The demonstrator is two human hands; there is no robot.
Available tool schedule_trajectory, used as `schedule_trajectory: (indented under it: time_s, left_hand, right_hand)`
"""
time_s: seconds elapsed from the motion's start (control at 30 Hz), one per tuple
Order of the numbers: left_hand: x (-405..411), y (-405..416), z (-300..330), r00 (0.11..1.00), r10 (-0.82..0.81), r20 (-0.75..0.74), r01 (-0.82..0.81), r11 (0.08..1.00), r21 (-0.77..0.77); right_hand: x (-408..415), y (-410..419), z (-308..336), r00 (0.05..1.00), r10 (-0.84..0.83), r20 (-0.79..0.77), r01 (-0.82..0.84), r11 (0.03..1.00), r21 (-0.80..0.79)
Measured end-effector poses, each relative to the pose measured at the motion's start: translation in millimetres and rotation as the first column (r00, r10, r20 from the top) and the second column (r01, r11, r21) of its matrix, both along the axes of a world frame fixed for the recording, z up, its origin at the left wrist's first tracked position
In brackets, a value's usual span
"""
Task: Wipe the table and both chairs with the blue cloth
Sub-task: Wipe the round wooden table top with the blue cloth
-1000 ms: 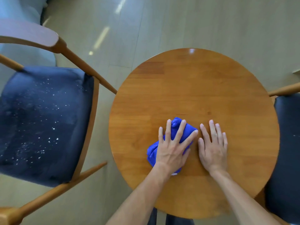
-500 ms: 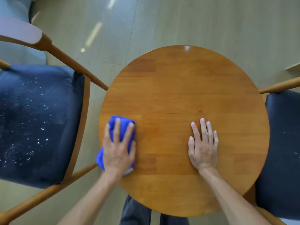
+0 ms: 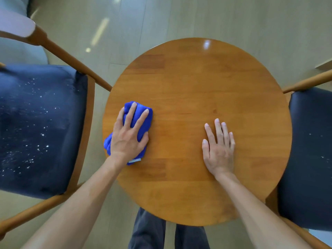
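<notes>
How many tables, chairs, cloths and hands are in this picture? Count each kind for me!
Tables: 1, round wooden table
Chairs: 2, left chair and right chair
Cloths: 1, blue cloth under the left hand
Hands: 2, with the right hand flat on the table
Total: 6

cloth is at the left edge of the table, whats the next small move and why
Probably sweep the blue cloth rightward across the table: the left hand presses it flat near the left rim, with bare wood to its right. The right hand lies flat, bracing.
</notes>
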State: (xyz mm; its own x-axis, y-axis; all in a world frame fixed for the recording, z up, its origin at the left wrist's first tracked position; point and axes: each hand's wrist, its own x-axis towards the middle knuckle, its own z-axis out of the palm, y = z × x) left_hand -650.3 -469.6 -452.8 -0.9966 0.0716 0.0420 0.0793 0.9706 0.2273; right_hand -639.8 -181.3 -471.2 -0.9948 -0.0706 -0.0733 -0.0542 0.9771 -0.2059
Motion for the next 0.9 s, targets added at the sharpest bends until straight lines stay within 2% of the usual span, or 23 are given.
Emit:
schedule_trajectory:
  time_s: [0.13, 0.27, 0.37, 0.47, 0.57, 0.7, 0.8, 0.9]
  left_hand:
    - [80, 53, 1, 0.998, 0.058, -0.036, -0.058, 0.998, 0.000]
    - [179, 148, 3, 0.994, -0.106, 0.033, 0.103, 0.992, 0.079]
    - [176, 204, 3, 0.982, -0.165, 0.096, 0.150, 0.978, 0.147]
    - [123, 237, 7, 0.984, -0.133, 0.119, 0.108, 0.975, 0.196]
    - [69, 259, 10, 0.983, -0.087, 0.163, 0.042, 0.964, 0.262]
    - [46, 247, 23, 0.967, -0.143, 0.209, 0.048, 0.914, 0.403]
    - [62, 219, 33, 0.979, -0.038, 0.200, -0.040, 0.927, 0.372]
    - [84, 202, 39, 0.950, 0.106, 0.293, -0.207, 0.918, 0.337]
  right_hand:
    - [-2, 12, 3, 0.998, 0.056, 0.039, -0.053, 0.996, -0.069]
    - [-4, 29, 7, 0.988, 0.138, 0.075, -0.120, 0.972, -0.204]
    - [-4, 36, 19, 0.988, 0.105, 0.114, -0.048, 0.905, -0.423]
    - [13, 51, 36, 0.987, -0.080, 0.141, 0.147, 0.808, -0.570]
    - [48, 69, 48, 0.951, -0.245, 0.189, 0.309, 0.756, -0.577]
    - [77, 82, 57, 0.931, -0.291, 0.222, 0.365, 0.773, -0.518]
    - [74, 78, 63, 0.935, -0.306, 0.179, 0.354, 0.775, -0.524]
    - [65, 66, 71, 0.917, -0.324, 0.231, 0.398, 0.781, -0.482]
